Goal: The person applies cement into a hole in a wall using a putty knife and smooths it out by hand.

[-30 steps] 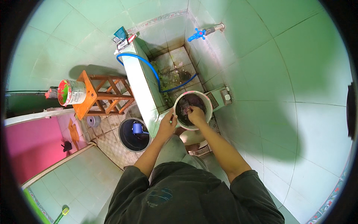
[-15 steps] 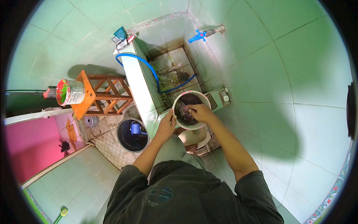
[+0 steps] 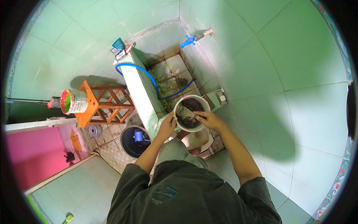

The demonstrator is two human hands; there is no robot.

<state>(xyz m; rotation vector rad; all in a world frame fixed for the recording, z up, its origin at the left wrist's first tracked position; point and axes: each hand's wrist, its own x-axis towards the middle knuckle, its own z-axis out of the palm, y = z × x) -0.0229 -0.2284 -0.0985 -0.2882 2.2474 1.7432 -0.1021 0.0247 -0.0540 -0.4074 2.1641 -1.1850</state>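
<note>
With our left hand (image 3: 167, 127) we pinch the bucket (image 3: 191, 130) at its left rim. Over its right side, our right hand (image 3: 212, 121) pinches a flat tool (image 3: 185, 111).

Head Camera: Fisheye, Worn, Facing Down

Left unit of a side-by-side pair, head-mounted. Aim: steeply downward, over the wearer's dark shirt (image 3: 201, 194), which lies nearest the lens along the lower edge. Left hand (image 3: 167, 126), right hand (image 3: 211, 120) and white bucket (image 3: 208, 106) near centre, below the lens; tiled floor (image 3: 113, 149) farther off. Field: very wide, taking in tiled walls (image 3: 257, 86) on both sides, joints bowed toward the rim. Picture upright, unmirrored, corners dark.
</note>
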